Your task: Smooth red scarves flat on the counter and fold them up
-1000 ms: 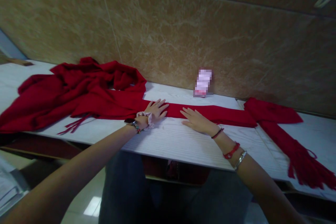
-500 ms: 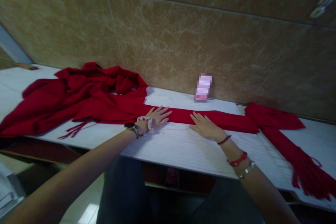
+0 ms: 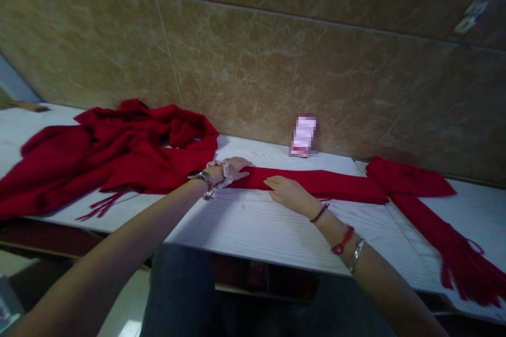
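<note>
A long red scarf (image 3: 336, 181) lies stretched across a white wood-grain table (image 3: 253, 226). Its left part is bunched in a heap (image 3: 110, 152), and its fringed right end (image 3: 470, 268) hangs over the table's front edge. My left hand (image 3: 232, 167) sits on the scarf's middle strip, with the fingers drawn together around the cloth. A scrunchie and a watch are on that wrist. My right hand (image 3: 288, 191) rests at the strip's near edge, its fingertips curled onto the fabric. Bracelets circle that wrist.
A small pink and white object (image 3: 303, 136), blurred out, stands against the brown marble wall (image 3: 276, 63) behind the scarf. A wall fitting (image 3: 470, 16) shows at the upper right. My dark-trousered legs are under the table's front edge.
Both hands lay flat and spread on the scarf before. Now their fingers have closed on the strip, the right hand has slid left, and the strip between them looks narrower.
</note>
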Demonstrator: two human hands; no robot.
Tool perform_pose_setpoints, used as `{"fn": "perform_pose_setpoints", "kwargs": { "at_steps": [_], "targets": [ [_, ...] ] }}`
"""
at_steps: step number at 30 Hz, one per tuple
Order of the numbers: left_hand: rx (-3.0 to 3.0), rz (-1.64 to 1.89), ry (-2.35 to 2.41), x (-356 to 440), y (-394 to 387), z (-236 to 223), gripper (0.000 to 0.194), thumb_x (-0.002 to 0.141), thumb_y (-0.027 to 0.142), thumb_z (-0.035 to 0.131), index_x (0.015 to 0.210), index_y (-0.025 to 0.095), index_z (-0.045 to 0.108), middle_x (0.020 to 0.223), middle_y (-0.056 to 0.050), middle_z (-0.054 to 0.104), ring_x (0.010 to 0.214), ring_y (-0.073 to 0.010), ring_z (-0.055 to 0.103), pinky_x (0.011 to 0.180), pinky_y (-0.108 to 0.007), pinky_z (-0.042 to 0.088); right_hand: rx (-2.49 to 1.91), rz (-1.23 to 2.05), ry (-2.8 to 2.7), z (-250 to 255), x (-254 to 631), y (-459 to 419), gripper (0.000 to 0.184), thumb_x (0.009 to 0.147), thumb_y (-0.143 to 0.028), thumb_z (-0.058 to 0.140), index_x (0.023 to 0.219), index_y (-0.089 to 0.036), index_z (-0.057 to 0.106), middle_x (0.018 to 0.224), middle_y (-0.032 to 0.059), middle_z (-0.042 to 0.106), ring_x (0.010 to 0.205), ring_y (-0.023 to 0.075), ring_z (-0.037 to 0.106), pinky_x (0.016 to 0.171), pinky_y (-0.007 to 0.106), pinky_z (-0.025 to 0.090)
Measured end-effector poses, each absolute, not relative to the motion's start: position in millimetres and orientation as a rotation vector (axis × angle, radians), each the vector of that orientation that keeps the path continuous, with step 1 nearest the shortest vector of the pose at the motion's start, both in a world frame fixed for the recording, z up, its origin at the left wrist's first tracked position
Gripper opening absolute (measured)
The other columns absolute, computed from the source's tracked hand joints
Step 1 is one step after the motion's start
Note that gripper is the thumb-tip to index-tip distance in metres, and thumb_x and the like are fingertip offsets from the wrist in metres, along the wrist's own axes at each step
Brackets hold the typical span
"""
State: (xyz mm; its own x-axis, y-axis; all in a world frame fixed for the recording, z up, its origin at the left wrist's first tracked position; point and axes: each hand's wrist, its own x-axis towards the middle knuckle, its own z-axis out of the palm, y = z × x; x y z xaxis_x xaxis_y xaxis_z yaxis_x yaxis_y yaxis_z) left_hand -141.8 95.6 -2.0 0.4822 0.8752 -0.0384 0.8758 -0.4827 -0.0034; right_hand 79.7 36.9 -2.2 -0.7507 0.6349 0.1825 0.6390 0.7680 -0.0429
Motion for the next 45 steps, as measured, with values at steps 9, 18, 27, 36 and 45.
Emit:
{"fn": "perform_pose_setpoints", "kwargs": {
  "at_steps": [9, 18, 27, 36, 45],
  "targets": [
    [2.589, -0.167, 1.685, -138.5, 94.9, -10.0, 0.044, 0.090, 0.032, 0.033, 0.133, 0.024, 0.033, 0.141, -0.008, 0.027, 0.128, -0.0243, 0.024, 0.102, -0.040, 0.025, -1.088, 0.016, -2.734, 0.2, 74.7, 45.3, 0.053, 0.073, 0.004, 0.034, 0.119, -0.015, 0.053, 0.116, 0.0107, 0.056, 0.108, 0.0168, 0.049, 0.090, 0.029, 0.041],
    [2.610, -0.133, 1.709, -137.8, 95.7, -13.8, 0.043, 0.089, 0.033, 0.034, 0.132, 0.025, 0.036, 0.139, -0.007, 0.031, 0.126, -0.0249, 0.029, 0.101, -0.041, 0.028, -1.036, 0.028, -2.726, -5.7, 78.2, 49.6, 0.053, 0.073, 0.005, 0.032, 0.118, -0.014, 0.054, 0.114, 0.0088, 0.057, 0.107, 0.0155, 0.047, 0.092, 0.028, 0.039],
    [2.773, 0.013, 1.604, -142.8, 105.9, -23.8, 0.041, 0.088, 0.033, 0.037, 0.127, 0.023, 0.043, 0.132, -0.007, 0.041, 0.123, -0.0218, 0.035, 0.102, -0.036, 0.029, -1.120, -0.057, -2.724, -1.7, 76.4, 44.9, 0.041, 0.080, -0.003, 0.036, 0.114, -0.014, 0.056, 0.114, 0.0100, 0.057, 0.106, 0.0167, 0.049, 0.091, 0.028, 0.040],
    [2.655, -0.083, 1.649, -134.5, 103.2, -12.8, 0.042, 0.089, 0.035, 0.034, 0.128, 0.025, 0.040, 0.134, -0.006, 0.037, 0.122, -0.0222, 0.036, 0.100, -0.036, 0.031, -1.190, -0.042, -2.707, 0.5, 77.3, 44.2, 0.039, 0.078, -0.004, 0.039, 0.112, -0.014, 0.058, 0.115, 0.0097, 0.057, 0.108, 0.0170, 0.048, 0.093, 0.028, 0.038],
    [2.669, -0.036, 1.621, -133.2, 97.6, -8.0, 0.039, 0.088, 0.034, 0.033, 0.124, 0.023, 0.044, 0.131, -0.007, 0.041, 0.119, -0.0219, 0.039, 0.100, -0.035, 0.032, -1.182, -0.026, -2.681, -3.4, 79.8, 44.5, 0.041, 0.078, -0.004, 0.038, 0.113, -0.013, 0.057, 0.116, 0.0093, 0.057, 0.108, 0.0161, 0.048, 0.094, 0.026, 0.037]
  ]
}}
